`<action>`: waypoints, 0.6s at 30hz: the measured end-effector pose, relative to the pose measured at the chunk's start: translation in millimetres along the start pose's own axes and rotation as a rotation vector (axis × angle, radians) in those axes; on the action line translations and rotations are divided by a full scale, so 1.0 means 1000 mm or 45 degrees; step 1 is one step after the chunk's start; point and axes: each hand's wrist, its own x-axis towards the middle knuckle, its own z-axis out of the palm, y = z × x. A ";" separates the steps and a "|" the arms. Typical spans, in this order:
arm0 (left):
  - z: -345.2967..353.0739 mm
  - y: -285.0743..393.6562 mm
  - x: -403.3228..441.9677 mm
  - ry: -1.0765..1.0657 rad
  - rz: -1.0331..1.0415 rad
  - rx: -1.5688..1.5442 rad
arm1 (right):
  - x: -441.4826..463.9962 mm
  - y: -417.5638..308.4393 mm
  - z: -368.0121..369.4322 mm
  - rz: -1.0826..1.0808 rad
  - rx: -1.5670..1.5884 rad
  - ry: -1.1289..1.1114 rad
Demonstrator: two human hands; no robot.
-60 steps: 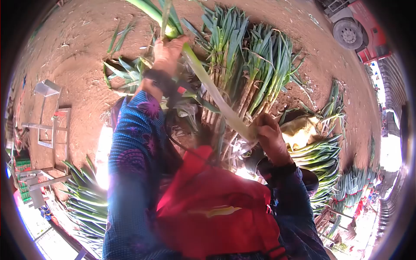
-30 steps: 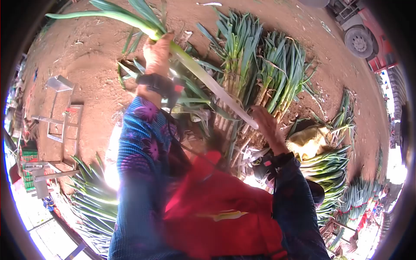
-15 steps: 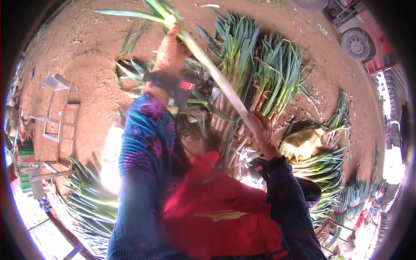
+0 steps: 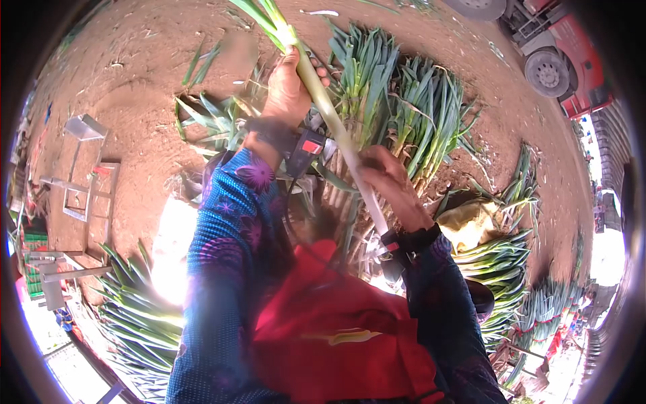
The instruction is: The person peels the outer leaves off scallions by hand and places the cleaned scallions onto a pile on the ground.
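One long leek (image 4: 331, 116), with a pale stalk and green leaves, slants across the space in front of me. My left hand (image 4: 289, 87) is wrapped round it just below the leaves, thumb on the near side and fingertips showing beyond. Farther down the stalk, my right hand (image 4: 389, 178) has its curled fingers against it. Behind the stalk, upright bunches of leeks (image 4: 363, 74) lie on the soil, their pale ends towards me. A red cloth (image 4: 336, 330) covers my lap.
Metal frame stand (image 4: 77, 188) at left. Leek piles lie at lower left (image 4: 138, 310) and right (image 4: 501, 269), the latter near a yellowish cloth (image 4: 468, 225). Loose leaves (image 4: 208, 118) lie behind my left wrist. A red vehicle (image 4: 572, 64) stands at upper right.
My left hand has moved right and turned, with the leek now steeper. My right hand has moved up along the stalk from its lower end.
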 end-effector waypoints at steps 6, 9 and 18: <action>0.006 0.007 -0.004 -0.030 -0.046 -0.120 | 0.003 -0.005 0.006 -0.045 0.120 -0.168; 0.012 0.008 -0.010 -0.031 -0.034 -0.105 | 0.010 0.005 0.008 -0.155 -0.117 -0.148; 0.015 0.009 -0.013 -0.058 -0.033 -0.089 | 0.011 0.012 0.010 -0.132 -0.070 -0.074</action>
